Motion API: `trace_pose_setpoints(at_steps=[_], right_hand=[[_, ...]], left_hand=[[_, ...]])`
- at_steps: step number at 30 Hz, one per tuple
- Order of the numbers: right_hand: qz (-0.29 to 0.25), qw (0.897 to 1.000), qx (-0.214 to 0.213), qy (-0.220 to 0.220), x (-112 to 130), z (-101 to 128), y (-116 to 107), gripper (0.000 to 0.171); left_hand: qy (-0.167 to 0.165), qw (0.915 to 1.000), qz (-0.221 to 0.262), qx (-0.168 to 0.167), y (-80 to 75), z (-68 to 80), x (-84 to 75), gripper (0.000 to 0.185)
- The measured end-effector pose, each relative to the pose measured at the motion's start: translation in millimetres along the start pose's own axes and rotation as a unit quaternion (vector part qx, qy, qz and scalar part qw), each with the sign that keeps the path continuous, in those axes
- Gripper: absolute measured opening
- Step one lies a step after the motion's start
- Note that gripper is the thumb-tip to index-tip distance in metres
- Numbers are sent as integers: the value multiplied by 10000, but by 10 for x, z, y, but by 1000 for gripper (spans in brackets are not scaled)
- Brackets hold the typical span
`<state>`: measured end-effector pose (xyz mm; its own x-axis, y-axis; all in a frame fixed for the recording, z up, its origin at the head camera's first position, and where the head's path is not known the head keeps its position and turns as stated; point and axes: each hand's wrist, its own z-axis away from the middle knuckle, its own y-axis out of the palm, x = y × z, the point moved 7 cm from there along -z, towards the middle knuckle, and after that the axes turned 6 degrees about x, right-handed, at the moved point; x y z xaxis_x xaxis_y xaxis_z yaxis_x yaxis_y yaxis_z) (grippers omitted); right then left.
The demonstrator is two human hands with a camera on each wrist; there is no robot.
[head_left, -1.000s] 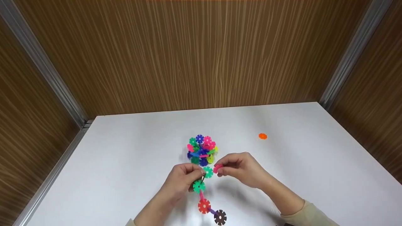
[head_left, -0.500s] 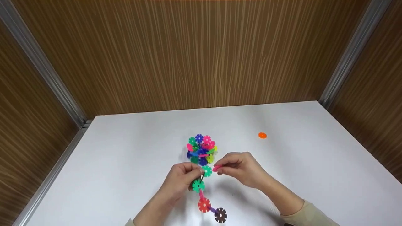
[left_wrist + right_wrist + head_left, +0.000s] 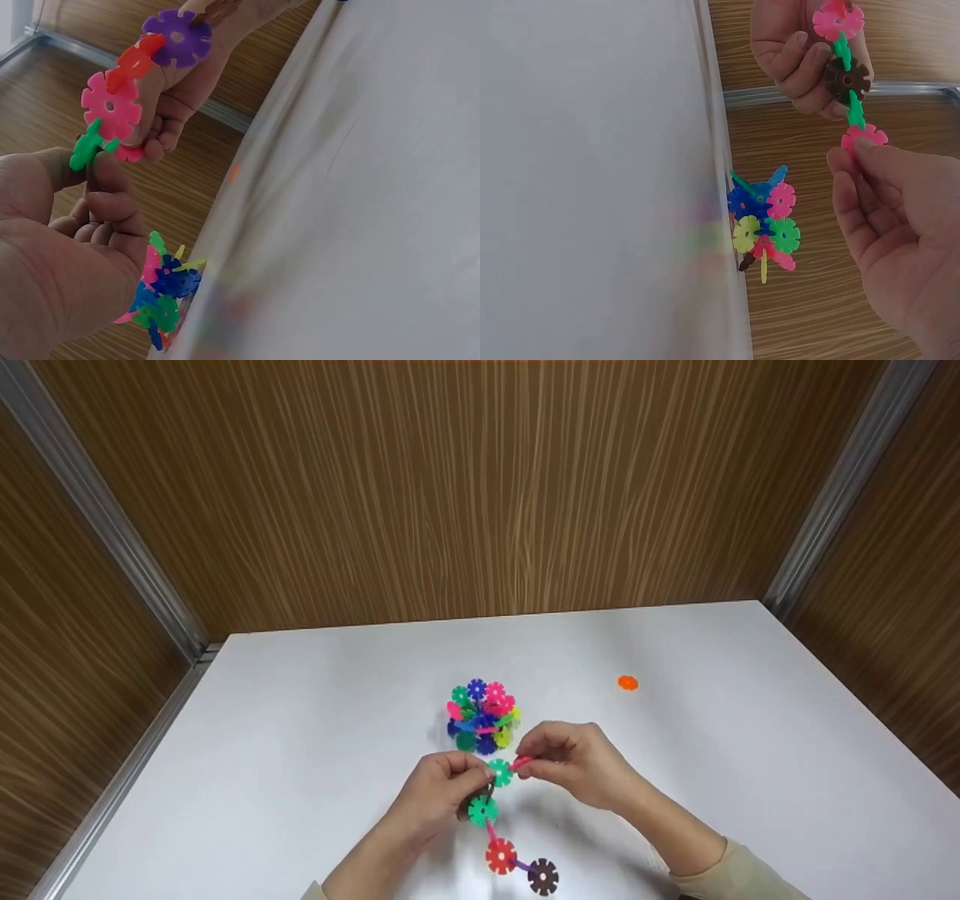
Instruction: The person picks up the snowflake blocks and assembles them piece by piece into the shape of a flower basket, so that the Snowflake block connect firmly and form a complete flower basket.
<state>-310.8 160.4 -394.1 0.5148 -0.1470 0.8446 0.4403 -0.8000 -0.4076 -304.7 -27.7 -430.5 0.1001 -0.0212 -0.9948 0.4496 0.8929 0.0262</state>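
Observation:
My left hand [image 3: 439,787] pinches a dangling chain of notched plastic interlocking discs near its top, by a green disc [image 3: 500,772] and a brown disc [image 3: 847,80]. Below hang another green disc [image 3: 482,811], a pink one [image 3: 111,106], a red one [image 3: 501,856], a purple one [image 3: 178,37] and a dark brown one [image 3: 543,877]. Between thumb and fingers my right hand [image 3: 577,761] holds a pink disc [image 3: 864,138] edge-on, right at the rim of the top green disc. Fingers partly cover both pieces.
Just behind the hands, a ball-like cluster of joined multicoloured discs [image 3: 484,720] stands on the white table [image 3: 300,720]. One loose orange disc [image 3: 628,682] lies farther back on the right. Wood-grain panels [image 3: 480,495] enclose the back and sides.
My right hand has turned the pink disc edge-on, and the gap to the top green disc has closed. The lower chain has swung slightly right.

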Motion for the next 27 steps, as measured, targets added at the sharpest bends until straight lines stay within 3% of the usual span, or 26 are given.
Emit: trace_pose_setpoints(at_steps=[4, 12, 21, 27], right_hand=[[-156, 9999, -3, 47, -20, 20, -38, 7], [-362, 9990, 28, -261, 44, 8, 12, 8], [-783, 9966, 169, 174, -62, -23, 44, 8], [-616, 9968, 306, 401, -118, -11, -30, 19]], left_hand=[[22, 10000, -25, -16, -3, -9, -2, 18], [50, 9998, 183, 57, -4, 11, 18, 17], [142, 9992, 354, 132, 55, -7, 28, 15], [320, 9990, 240, 207, 40, -9, -10, 20]])
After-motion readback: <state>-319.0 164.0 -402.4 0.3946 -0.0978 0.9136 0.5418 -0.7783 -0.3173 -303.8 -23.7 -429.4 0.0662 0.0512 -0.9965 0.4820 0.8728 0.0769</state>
